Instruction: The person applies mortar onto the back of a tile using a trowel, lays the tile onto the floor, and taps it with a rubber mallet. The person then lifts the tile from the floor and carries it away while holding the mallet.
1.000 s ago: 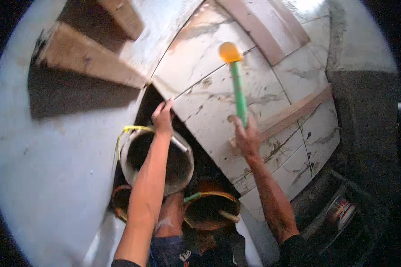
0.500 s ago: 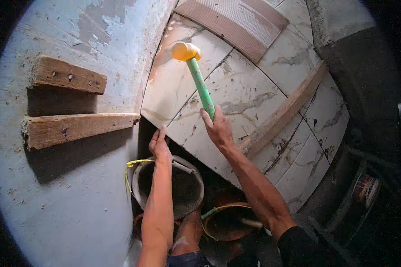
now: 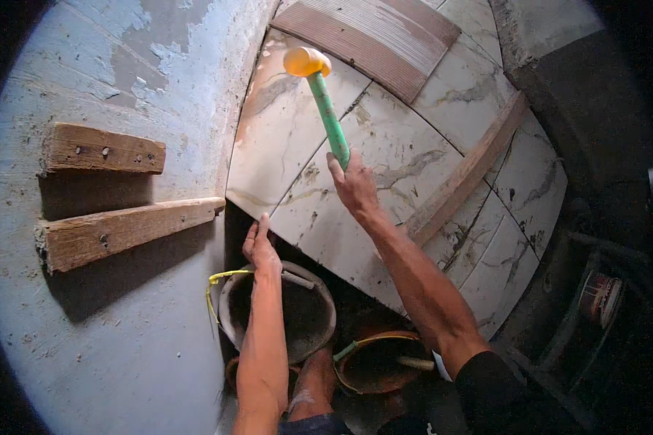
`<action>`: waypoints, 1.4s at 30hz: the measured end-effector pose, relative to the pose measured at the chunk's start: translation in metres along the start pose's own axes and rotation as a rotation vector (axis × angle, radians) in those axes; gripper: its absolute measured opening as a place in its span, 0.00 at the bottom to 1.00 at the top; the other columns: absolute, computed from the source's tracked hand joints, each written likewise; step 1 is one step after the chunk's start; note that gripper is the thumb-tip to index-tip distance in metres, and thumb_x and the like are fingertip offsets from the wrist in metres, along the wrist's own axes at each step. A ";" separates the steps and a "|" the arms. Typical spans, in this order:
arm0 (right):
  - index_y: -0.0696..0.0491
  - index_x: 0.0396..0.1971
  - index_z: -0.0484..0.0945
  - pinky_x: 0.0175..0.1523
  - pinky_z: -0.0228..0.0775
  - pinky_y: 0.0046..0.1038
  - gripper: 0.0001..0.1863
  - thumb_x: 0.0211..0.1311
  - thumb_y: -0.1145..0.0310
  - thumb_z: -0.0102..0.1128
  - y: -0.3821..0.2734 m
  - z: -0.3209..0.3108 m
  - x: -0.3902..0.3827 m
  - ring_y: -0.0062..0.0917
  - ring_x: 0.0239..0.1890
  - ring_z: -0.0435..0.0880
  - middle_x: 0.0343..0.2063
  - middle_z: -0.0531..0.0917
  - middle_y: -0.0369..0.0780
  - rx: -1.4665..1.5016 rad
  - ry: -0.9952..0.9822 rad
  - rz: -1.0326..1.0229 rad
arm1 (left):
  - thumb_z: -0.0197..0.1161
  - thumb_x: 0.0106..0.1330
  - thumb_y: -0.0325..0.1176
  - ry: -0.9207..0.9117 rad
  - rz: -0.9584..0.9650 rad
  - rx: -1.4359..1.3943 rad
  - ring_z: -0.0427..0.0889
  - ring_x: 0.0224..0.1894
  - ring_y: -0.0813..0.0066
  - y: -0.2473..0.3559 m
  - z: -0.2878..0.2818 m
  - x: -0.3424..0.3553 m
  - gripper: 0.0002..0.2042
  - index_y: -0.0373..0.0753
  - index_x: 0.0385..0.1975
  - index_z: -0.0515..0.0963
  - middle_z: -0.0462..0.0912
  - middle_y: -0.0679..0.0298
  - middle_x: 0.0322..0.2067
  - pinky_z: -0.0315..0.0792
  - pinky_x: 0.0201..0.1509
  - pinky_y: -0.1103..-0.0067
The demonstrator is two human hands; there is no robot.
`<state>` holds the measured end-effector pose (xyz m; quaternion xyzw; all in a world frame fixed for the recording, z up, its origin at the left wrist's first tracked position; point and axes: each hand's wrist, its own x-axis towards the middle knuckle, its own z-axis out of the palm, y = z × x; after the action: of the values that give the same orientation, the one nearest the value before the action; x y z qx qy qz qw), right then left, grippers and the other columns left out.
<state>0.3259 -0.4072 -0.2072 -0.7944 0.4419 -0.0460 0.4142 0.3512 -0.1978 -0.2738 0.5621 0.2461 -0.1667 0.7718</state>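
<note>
since a second ago, the mallet [image 3: 329, 119] has swung left, its yellow head now closer to the painted wall [image 3: 109, 348] and above the far left tile [image 3: 283, 138]. the right arm reaches far and inward from the right, elbow bent, the right hand [image 3: 355, 187] clenched round the near end of the green handle. the left arm extends nearly straight, and the left hand [image 3: 261, 250] points its fingertips at that tile's near edge; whether they grip it, i cannot tell. below the left hand is a gray bucket [image 3: 329, 313] with a yellow handle, its inside dark and its contents unclear. near and to its right, an orange-rimmed bucket [image 3: 384, 336] has a wooden stick [image 3: 416, 362] lying across its right side.
</note>
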 end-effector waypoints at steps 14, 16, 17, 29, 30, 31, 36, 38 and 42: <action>0.60 0.30 0.69 0.34 0.65 0.43 0.25 0.54 0.48 0.47 -0.001 0.000 0.005 0.49 0.29 0.76 0.23 0.76 0.55 0.067 -0.049 -0.022 | 0.68 0.47 0.30 0.093 0.008 0.042 0.71 0.33 0.78 -0.003 0.001 0.001 0.17 0.31 0.34 0.71 0.75 0.64 0.31 0.64 0.42 0.83; 0.60 0.30 0.69 0.34 0.65 0.43 0.25 0.54 0.48 0.47 -0.003 0.001 0.009 0.49 0.29 0.76 0.22 0.76 0.55 0.100 -0.100 0.021 | 0.68 0.48 0.31 0.129 -0.013 0.101 0.71 0.34 0.78 -0.004 -0.001 0.003 0.15 0.33 0.33 0.73 0.75 0.65 0.31 0.64 0.43 0.83; 0.60 0.30 0.69 0.34 0.65 0.43 0.25 0.54 0.48 0.48 -0.004 0.002 0.011 0.49 0.29 0.76 0.22 0.75 0.55 0.065 -0.069 -0.017 | 0.68 0.48 0.31 0.117 0.015 0.116 0.71 0.34 0.78 -0.004 -0.003 0.004 0.15 0.33 0.33 0.73 0.76 0.65 0.32 0.64 0.43 0.83; 0.62 0.30 0.70 0.33 0.67 0.40 0.25 0.54 0.49 0.47 -0.029 -0.003 0.035 0.45 0.29 0.77 0.21 0.76 0.53 0.171 -0.199 0.109 | 0.69 0.47 0.30 0.162 -0.032 0.054 0.71 0.37 0.75 -0.006 0.001 0.001 0.18 0.30 0.35 0.72 0.76 0.62 0.34 0.64 0.46 0.80; 0.62 0.30 0.70 0.34 0.67 0.39 0.25 0.54 0.49 0.47 -0.030 -0.003 0.035 0.43 0.28 0.78 0.20 0.76 0.51 0.132 -0.204 0.111 | 0.69 0.47 0.30 0.165 -0.025 0.063 0.71 0.37 0.75 -0.006 0.001 0.000 0.18 0.30 0.35 0.72 0.76 0.62 0.34 0.64 0.46 0.80; 0.62 0.31 0.70 0.34 0.67 0.38 0.25 0.54 0.49 0.47 -0.030 -0.002 0.037 0.41 0.27 0.78 0.19 0.76 0.50 0.126 -0.148 0.046 | 0.69 0.47 0.31 0.164 -0.010 0.057 0.71 0.37 0.75 -0.006 0.003 0.000 0.18 0.30 0.35 0.72 0.76 0.61 0.35 0.64 0.46 0.80; 0.62 0.31 0.70 0.30 0.67 0.37 0.25 0.54 0.49 0.47 -0.025 0.002 0.032 0.41 0.22 0.77 0.15 0.75 0.48 0.108 -0.136 -0.018 | 0.70 0.45 0.33 0.185 -0.001 0.063 0.71 0.36 0.75 -0.003 0.002 -0.002 0.18 0.32 0.34 0.73 0.76 0.63 0.33 0.63 0.46 0.80; 0.62 0.31 0.70 0.30 0.66 0.37 0.25 0.55 0.49 0.47 -0.026 -0.004 0.029 0.42 0.24 0.76 0.17 0.75 0.49 0.151 -0.201 0.000 | 0.70 0.46 0.33 0.210 -0.021 0.205 0.69 0.34 0.76 0.003 0.005 -0.005 0.16 0.34 0.32 0.73 0.75 0.65 0.31 0.63 0.44 0.81; 0.61 0.29 0.69 0.27 0.64 0.37 0.24 0.55 0.50 0.48 -0.011 -0.021 -0.016 0.40 0.21 0.76 0.16 0.75 0.48 0.261 -0.055 -0.032 | 0.66 0.49 0.37 0.189 0.285 1.002 0.71 0.35 0.66 0.030 0.021 -0.014 0.23 0.29 0.42 0.70 0.74 0.58 0.33 0.64 0.45 0.75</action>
<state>0.3141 -0.4055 -0.1806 -0.7416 0.4079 -0.0882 0.5253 0.3599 -0.2090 -0.2367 0.9026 0.1258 -0.1057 0.3978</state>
